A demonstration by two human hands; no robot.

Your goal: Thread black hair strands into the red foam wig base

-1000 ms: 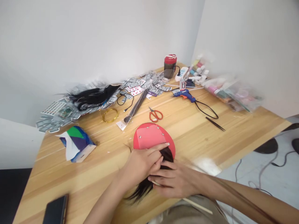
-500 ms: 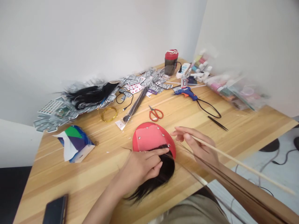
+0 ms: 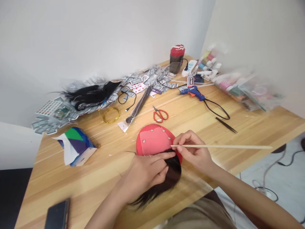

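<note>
A red rounded form (image 3: 139, 133) rests on the table with a pink sheet (image 3: 156, 141) pinned over it by several silver pins (image 3: 152, 130). Black hair (image 3: 175, 173) hangs over its near side, trailing onto the tabletop. My left hand (image 3: 145, 170) holds the hair down, its index finger stretched along the upper edge and the other fingers curled. Between thumb and fingers, my right hand (image 3: 193, 149) pinches a thin wooden stick (image 3: 228, 146) near its left end. That tip reaches the right part of the pink sheet; whether it touches is unclear.
Red-handled scissors (image 3: 160, 115), a blue glue gun (image 3: 194, 92) and black tweezers (image 3: 226, 124) lie beyond the form. Playing cards (image 3: 137, 87) and more black hair (image 3: 92, 93) line the back. A tissue pack (image 3: 77, 144) and a phone (image 3: 57, 214) sit left.
My right hand has closed in on the form, and the stick has swung from slanting to nearly level. The loose dark strands along my right arm no longer show. My left hand stays on the hair.
</note>
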